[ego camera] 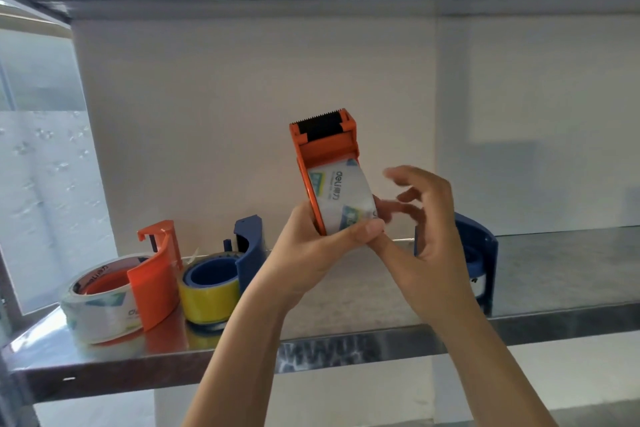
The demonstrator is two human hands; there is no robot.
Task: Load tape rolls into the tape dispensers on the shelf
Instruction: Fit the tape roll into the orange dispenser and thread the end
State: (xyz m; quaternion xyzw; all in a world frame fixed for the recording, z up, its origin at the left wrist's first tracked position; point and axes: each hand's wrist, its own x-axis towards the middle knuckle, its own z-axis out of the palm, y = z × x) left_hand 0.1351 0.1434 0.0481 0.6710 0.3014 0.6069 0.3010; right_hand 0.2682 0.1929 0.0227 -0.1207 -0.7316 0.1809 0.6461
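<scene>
Looking through the head camera, I note one orange dispenser (327,149) raised above the shelf (346,347), upright, with its black serrated cutter (320,123) at the top. A clear tape roll (341,199) with printed wrapping sits in its cradle.

Left hand (311,246): it grips the dispenser from below. The fingers are curled round the lower body and the thumb is pressed across the bottom edge of the roll.

Right hand (429,229): it is just beside the roll on the right side, fingers spread and loosely bent (blurred, so I cannot tell whether any fingertip touches the roll). Its thumb lies against the left thumb.

On the shelf, left end: a second orange dispenser (156,274) lies on its side with a second clear roll (100,302) seated in it. Just beside it lies a blue dispenser (249,250) carrying a yellow roll (209,295). The two dispensers are close together; contact between them cannot be confirmed.

On the shelf, right: another blue dispenser (481,253) stands behind the right hand, partly hidden by it. Its contents are not readable.

A plain pale wall (242,97) backs the shelf.
</scene>
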